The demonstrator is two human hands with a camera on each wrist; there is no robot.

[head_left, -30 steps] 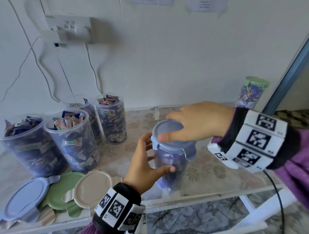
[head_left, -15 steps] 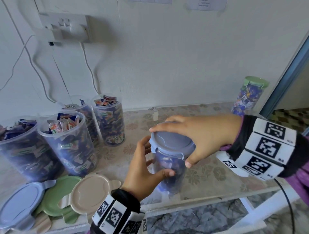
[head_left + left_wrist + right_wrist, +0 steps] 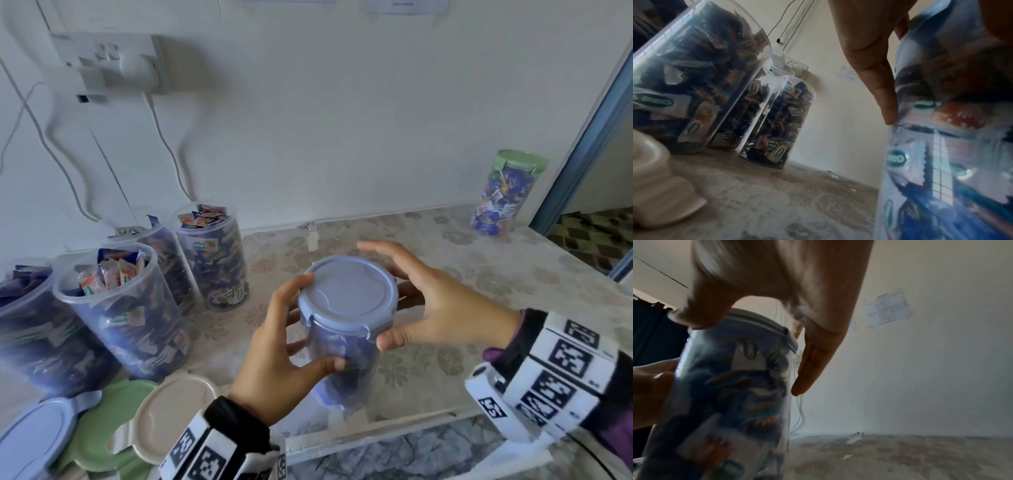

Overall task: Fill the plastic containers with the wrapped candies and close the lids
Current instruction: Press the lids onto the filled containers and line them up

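A clear container full of wrapped candies stands near the table's front edge, with a blue lid lying flat on it. My left hand grips its body, thumb across the front and fingers round the back. My right hand is at the lid's right side: its thumb touches the lid's rim and its straight fingers reach behind the container. In the left wrist view the container fills the right side. The right wrist view shows my right hand over the lid, fingers hanging beside the container.
Several open containers full of candies stand at the left. Loose blue, green and beige lids lie at the front left. A closed green-lidded container stands at the back right. Cables hang from a wall socket.
My right hand has come off the top of the blue lid and moved to its right side. The lid now sits flat. My left hand keeps its grip on the container.
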